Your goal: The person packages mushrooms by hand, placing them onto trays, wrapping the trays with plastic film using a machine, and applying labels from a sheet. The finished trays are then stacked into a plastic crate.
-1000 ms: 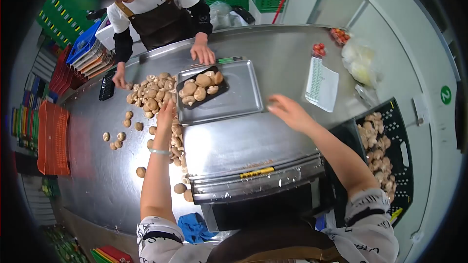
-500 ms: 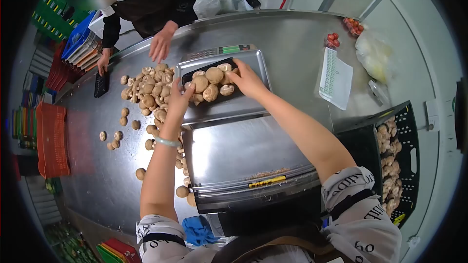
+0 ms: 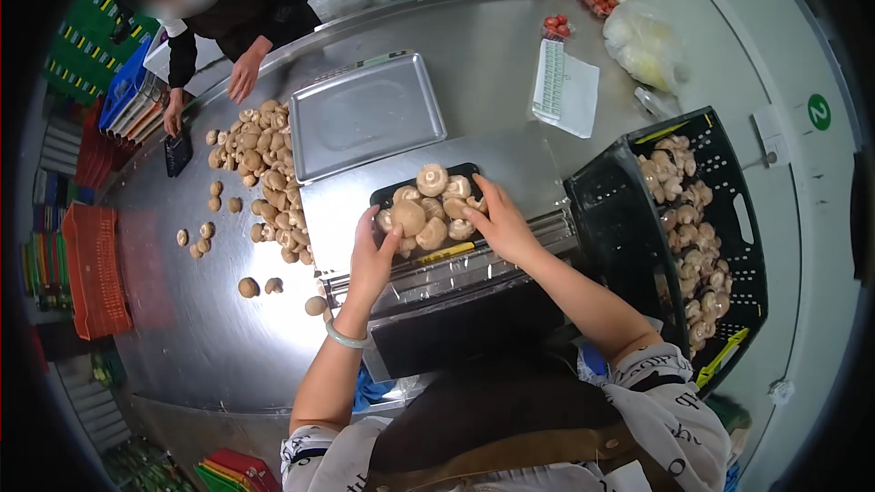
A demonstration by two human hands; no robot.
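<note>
A black tray [image 3: 383,195] heaped with brown mushrooms [image 3: 431,210] is held level between my two hands. My left hand [image 3: 372,258] grips its left end, the thumb against a mushroom. At the right end my right hand [image 3: 503,226] closes on the rim, fingers over the edge mushrooms. Beneath and around the tray is the steel wrapping machine [image 3: 346,210], with a yellow label [image 3: 447,252] along its front bar. Behind it stands the scale's bare metal pan [image 3: 369,118].
Loose mushrooms [image 3: 264,150] pile up left of the scale, with several scattered nearer. A black crate [image 3: 749,264] of mushrooms stands at right. A co-worker's hand [image 3: 173,112] touches another black tray [image 3: 179,155]. Label sheets [image 3: 565,87], tomatoes [image 3: 556,27] and a plastic bag [image 3: 643,41] lie at back right.
Both my hands have brought the mushroom tray off the scale pan and toward me, over the wrapping machine. The view has shifted. The co-worker's other hand has drawn back slightly from the pile.
</note>
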